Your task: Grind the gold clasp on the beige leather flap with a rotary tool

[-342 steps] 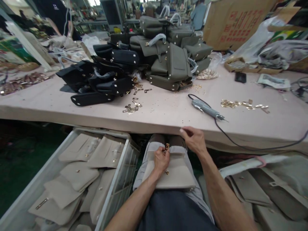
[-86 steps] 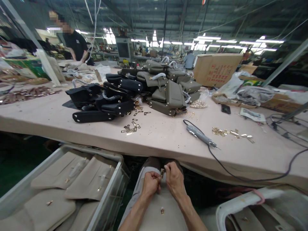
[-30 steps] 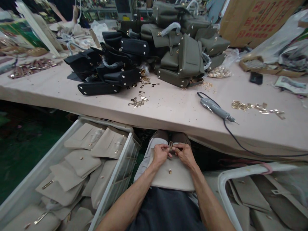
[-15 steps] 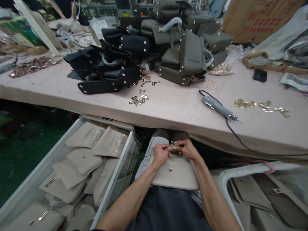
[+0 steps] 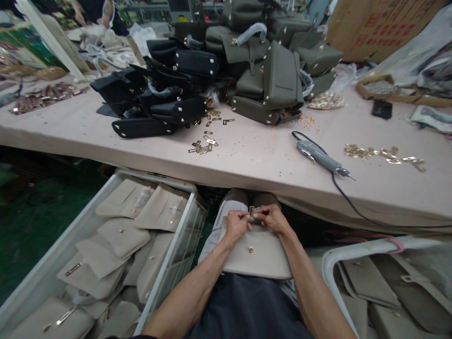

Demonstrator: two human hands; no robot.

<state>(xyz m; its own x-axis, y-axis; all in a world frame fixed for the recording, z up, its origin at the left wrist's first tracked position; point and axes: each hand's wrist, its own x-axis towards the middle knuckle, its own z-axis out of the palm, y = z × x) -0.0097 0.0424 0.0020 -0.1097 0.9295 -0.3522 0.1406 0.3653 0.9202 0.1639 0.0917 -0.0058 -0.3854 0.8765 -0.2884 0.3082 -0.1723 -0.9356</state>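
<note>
A beige handbag (image 5: 261, 263) lies across my lap, with a small gold turn lock (image 5: 251, 250) on its front. At its far edge stands a small gold clasp plate (image 5: 252, 210), pinched between my two hands. My left hand (image 5: 237, 226) is closed at the left of the plate, thumb and fingertips together. From the right my right hand (image 5: 272, 219) closes on the same plate, fingers bent. Fingertips hide the plate's lower part and whatever it sits on.
A grey electric screwdriver (image 5: 319, 157) lies on the table (image 5: 247, 160) near gold plates (image 5: 384, 153). Black bags (image 5: 158, 113) and olive bags (image 5: 282, 80) are piled behind. A white crate (image 5: 192, 207) of beige bags stands left, another bin (image 5: 328, 256) right. Another person's hand (image 5: 80, 19) shows far left.
The clasp plate has tipped slightly more upright and shifted a little left between my fingers. Both hands and the bag stay almost where they were.
</note>
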